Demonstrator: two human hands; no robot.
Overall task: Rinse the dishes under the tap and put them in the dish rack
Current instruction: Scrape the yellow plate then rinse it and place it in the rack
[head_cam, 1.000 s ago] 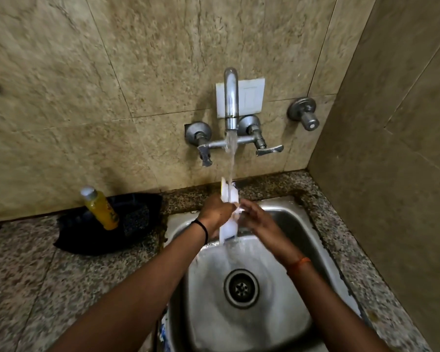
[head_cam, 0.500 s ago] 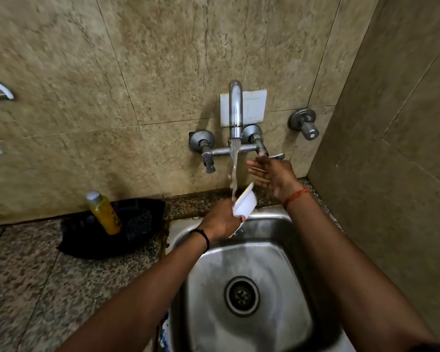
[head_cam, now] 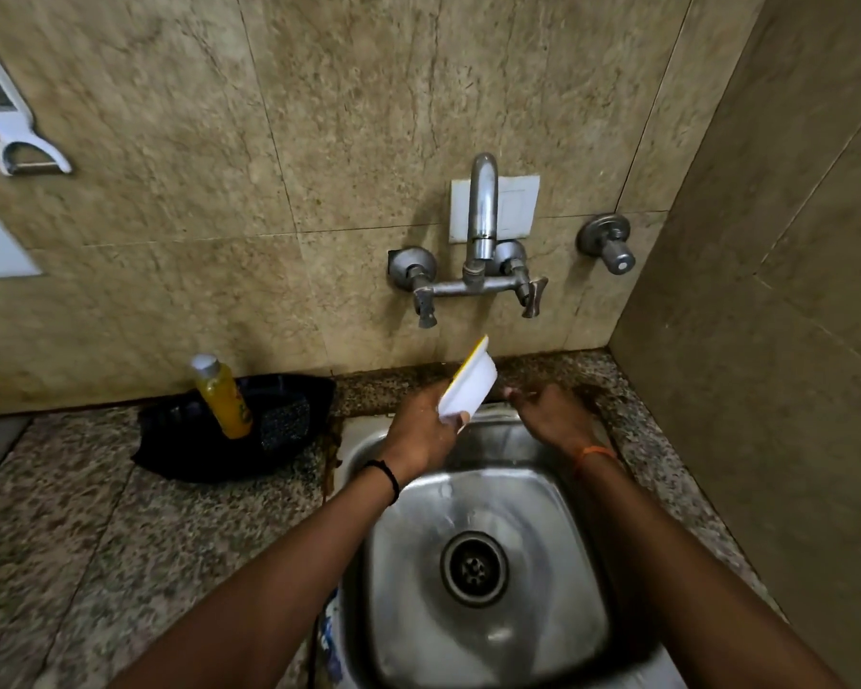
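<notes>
My left hand [head_cam: 421, 430] grips a small white dish with a yellow rim [head_cam: 470, 385], tilted up over the back edge of the steel sink [head_cam: 582, 614]. My right hand [head_cam: 550, 410] hovers empty, fingers apart, just right of the dish above the sink's rear rim. The wall tap [head_cam: 482, 226] hangs above; no water runs from it. No dish rack is in view.
A black tray [head_cam: 180, 440] on the granite counter left of the sink holds a yellow soap bottle [head_cam: 222, 395] and a dark scrubber [head_cam: 285, 420]. A white peeler [head_cam: 16, 136] hangs on the left wall. A second valve [head_cam: 610, 243] and a side wall stand at the right.
The water stream has stopped. My right hand came down from the tap's right handle to the sink rim. My left hand kept the dish, tilting it upward.
</notes>
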